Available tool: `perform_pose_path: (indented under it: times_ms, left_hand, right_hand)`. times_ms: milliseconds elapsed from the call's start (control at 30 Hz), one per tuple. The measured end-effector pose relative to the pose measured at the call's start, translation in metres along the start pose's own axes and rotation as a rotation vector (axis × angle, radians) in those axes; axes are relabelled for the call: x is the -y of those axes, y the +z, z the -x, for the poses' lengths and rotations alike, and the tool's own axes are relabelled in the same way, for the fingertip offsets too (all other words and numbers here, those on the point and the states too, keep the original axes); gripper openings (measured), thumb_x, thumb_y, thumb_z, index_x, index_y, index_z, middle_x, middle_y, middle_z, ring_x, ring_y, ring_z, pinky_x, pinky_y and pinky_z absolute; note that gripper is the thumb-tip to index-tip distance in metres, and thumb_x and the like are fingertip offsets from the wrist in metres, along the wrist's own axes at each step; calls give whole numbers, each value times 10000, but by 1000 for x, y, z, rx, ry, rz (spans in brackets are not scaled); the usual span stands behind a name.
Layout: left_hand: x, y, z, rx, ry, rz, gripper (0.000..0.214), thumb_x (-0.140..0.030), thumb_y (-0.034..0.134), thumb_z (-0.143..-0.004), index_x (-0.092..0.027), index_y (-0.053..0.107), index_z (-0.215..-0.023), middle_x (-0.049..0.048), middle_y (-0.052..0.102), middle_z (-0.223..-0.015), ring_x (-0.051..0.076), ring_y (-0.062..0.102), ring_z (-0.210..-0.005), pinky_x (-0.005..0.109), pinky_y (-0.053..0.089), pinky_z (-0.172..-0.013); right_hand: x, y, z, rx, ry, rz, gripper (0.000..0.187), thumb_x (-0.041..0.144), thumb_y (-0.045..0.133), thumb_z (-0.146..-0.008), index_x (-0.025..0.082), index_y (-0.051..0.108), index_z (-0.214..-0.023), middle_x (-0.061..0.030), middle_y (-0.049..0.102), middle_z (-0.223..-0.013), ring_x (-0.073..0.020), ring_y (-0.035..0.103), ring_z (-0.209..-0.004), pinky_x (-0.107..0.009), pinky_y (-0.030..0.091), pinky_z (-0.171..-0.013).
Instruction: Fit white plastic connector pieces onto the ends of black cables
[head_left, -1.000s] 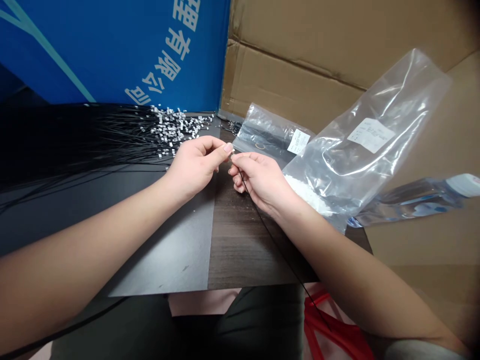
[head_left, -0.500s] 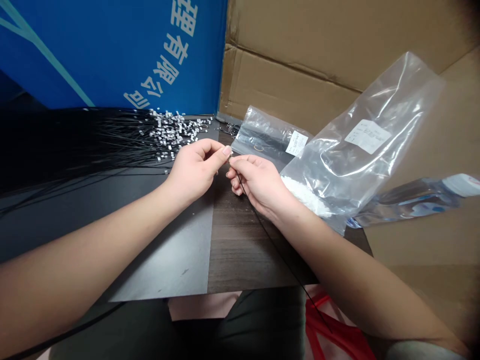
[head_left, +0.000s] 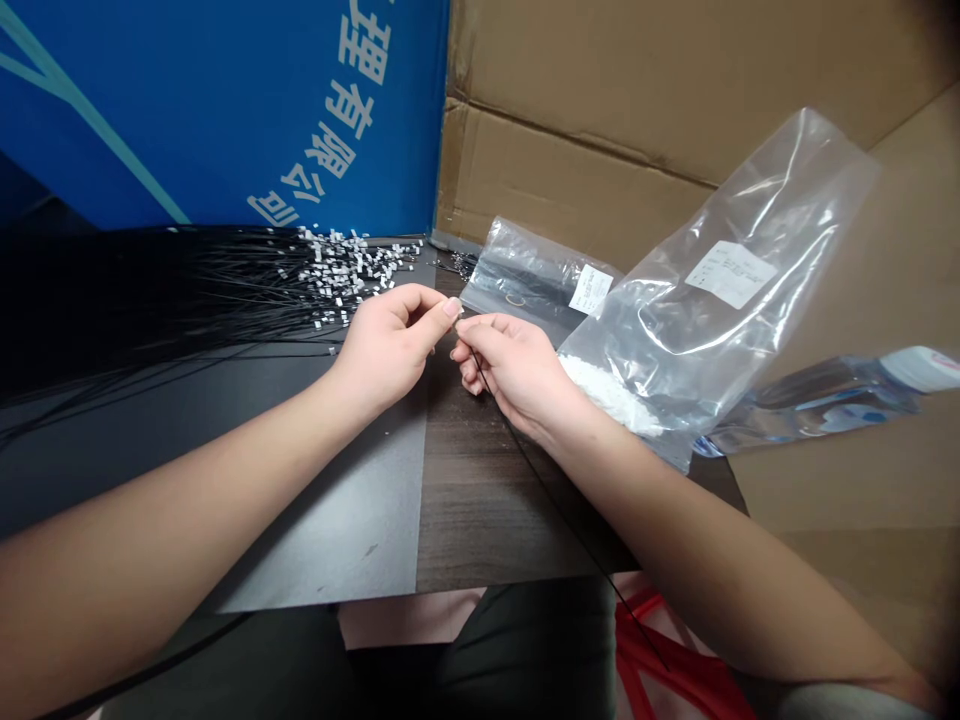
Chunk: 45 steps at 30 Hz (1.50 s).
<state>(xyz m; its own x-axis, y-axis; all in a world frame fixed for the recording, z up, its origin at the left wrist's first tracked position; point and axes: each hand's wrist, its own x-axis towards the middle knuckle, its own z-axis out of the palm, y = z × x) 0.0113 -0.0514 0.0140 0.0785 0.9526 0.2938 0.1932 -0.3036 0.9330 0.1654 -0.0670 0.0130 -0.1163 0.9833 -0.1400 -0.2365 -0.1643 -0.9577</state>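
Left hand: The person's left hand (head_left: 386,355) hangs over the bench, thumb and forefinger (head_left: 451,309) pinched narrow on something too small to make out.

Right hand: The right hand (head_left: 517,378) meets it just to the right, its fingers (head_left: 480,326) curled narrow around a thin black cable (head_left: 541,482), which trails down past the near edge of the bench.

Change: Little; the hands keep the same close pinch as a second ago, and only the view has drifted slightly.

Bench: A grey sheet (head_left: 341,510) covers the left part of the dark wood-grain bench (head_left: 487,510).

Far left: A mass of black cables (head_left: 187,300) fans across the bench, their far ends among small white pieces (head_left: 352,262).

Bags: On the right lies a clear plastic bag (head_left: 720,300) with white pieces packed in its lower corner. A smaller clear bag (head_left: 525,268) beyond it holds dark coils.

Also there: A plastic bottle (head_left: 817,405) lies at far right. A red object (head_left: 660,665) shows below the bench, beyond the person's dark trousers (head_left: 525,650).

Writing: A blue board (head_left: 187,110) carries white Chinese characters reading 有限公司, "limited company". Both bag labels are too small to read.
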Motion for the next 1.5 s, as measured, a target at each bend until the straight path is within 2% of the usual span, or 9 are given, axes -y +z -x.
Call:
perform_pose_path:
  times_ms: [367,833,1233,1500]
  left_hand:
    - [1,1,0,-4,-3,1,297,-473,775,-905,-189,738,-823,30,703,-777,163,578,-711,287,455,-670]
    - [2,3,0,4,-59,114,330,-491,799,-883,-187,737,-770,38,720,-766,141,555,-642,291,436,-631]
    - [3,2,-3,31,-82,152,310,-464,818,-862,-188,747,-743,36,706,-734,139,540,-632,286,437,-617]
    - [2,-3,-5,66,-45,63,284,-425,797,-879,-176,735,-759,20,672,-717,136,544,-649,277,449,-652]
  right_hand:
    - [-1,0,-1,-25,-14,23,167,255,780,-871,185,639,-814,28,664,-668,-68,533,-481,-198,411,-421]
    - [-2,-1,-3,-82,-66,109,143,258,760,-894,195,642,-843,25,675,-689,-66,547,-485,-193,409,-421]
    - [-3,-4,-4,-48,-70,120,128,268,749,-882,198,655,-830,16,681,-699,-72,548,-488,-199,418,-424]
    - [-2,-4,-4,-34,-69,119,111,235,725,-891,191,650,-822,22,672,-688,-72,551,-482,-203,416,-421]
